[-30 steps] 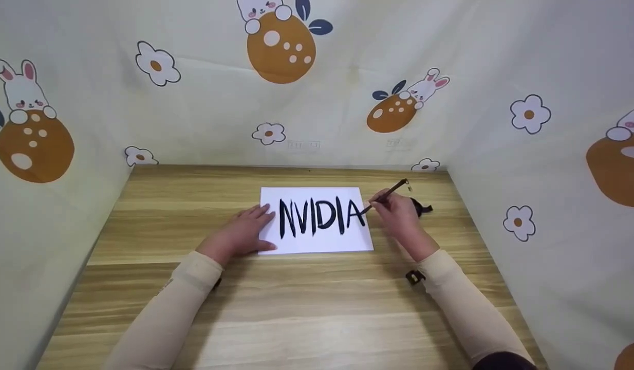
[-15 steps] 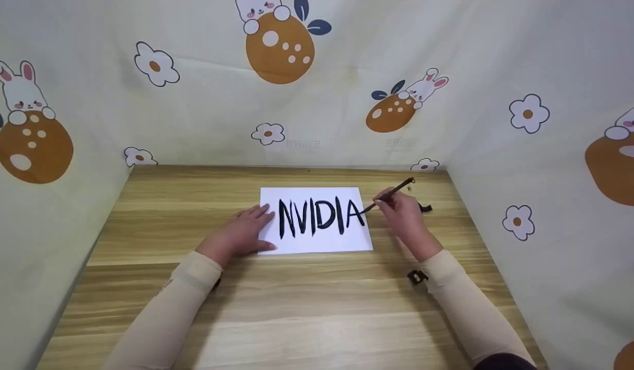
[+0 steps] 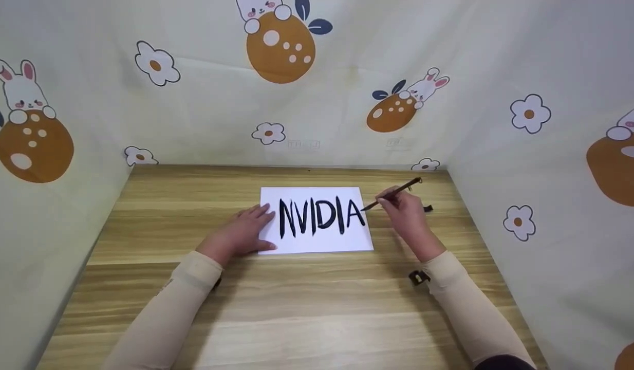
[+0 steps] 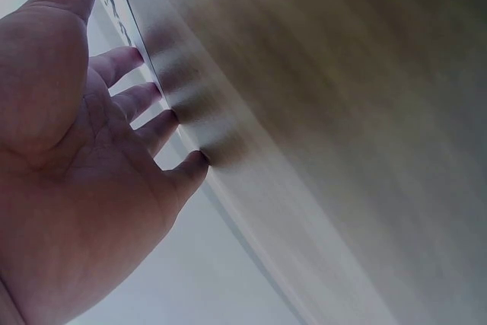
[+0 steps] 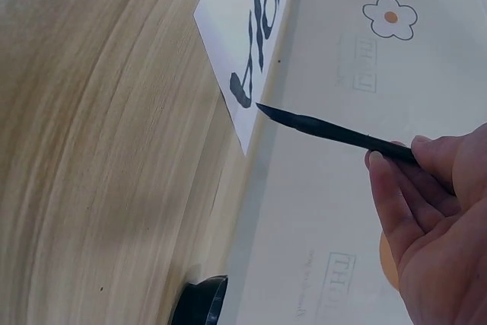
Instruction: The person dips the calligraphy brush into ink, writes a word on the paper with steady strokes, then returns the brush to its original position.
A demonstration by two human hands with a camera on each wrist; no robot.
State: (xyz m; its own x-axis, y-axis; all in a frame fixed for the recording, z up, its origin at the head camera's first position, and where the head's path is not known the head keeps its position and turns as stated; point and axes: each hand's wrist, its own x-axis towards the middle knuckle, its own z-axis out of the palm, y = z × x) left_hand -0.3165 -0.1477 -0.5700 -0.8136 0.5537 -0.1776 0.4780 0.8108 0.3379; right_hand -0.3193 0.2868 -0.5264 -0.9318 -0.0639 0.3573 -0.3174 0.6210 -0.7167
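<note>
A white sheet of paper (image 3: 317,243) lies on the wooden table (image 3: 317,303), with "NVIDIA" brushed across it in thick black strokes. My left hand (image 3: 241,232) rests on its left edge, fingers spread and fairly straight, fingertips and thumb on the paper. On the other side, my right hand (image 3: 407,215) pinches a dark, slim writing brush (image 3: 409,185) between thumb and fingers. The pointed black tip (image 5: 268,110) is close beside the last letter, over the paper's right edge. The handle slants up and away to the right.
A small black dish (image 5: 199,302) stands on the table by the right hand, mostly hidden behind it in the head view. Pale fabric walls (image 3: 204,113) with rabbit and flower prints enclose the table at the back and sides.
My right hand has shifted slightly right with the brush, drawing the tip up along the letter A's right side and covering more of the black dish. The left hand and paper stay put.
</note>
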